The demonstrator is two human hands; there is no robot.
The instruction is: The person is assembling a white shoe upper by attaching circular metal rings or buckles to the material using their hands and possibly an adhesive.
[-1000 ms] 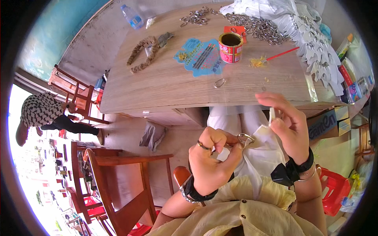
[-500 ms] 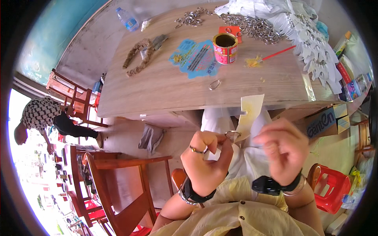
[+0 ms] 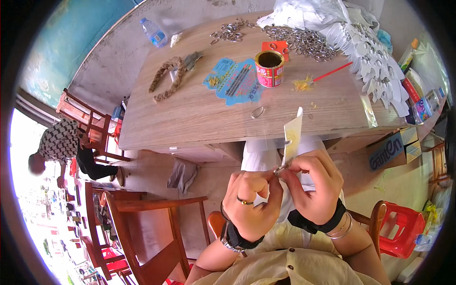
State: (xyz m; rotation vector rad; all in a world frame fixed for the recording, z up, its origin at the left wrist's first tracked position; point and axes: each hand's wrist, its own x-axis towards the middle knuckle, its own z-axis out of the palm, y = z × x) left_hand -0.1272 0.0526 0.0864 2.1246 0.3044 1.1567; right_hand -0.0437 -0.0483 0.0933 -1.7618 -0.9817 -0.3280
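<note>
Head view: near a wooden table [image 3: 190, 114] and red stool [image 3: 411, 229], both hands' [image 3: 249, 202] [image 3: 317, 192] fingers [image 3: 274, 190] apparently pinch a ring [image 3: 281, 168].

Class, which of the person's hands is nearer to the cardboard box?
Right. The right hand is to the left of the cardboard box, nearer the person's body; the left hand is farther left.

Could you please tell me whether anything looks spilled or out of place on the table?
Yes: a patchy yellow smear lies on the table around the tip of the red stick, looking like spilled residue. One metal loop also lies alone, apart from the larger metal pile.
</note>
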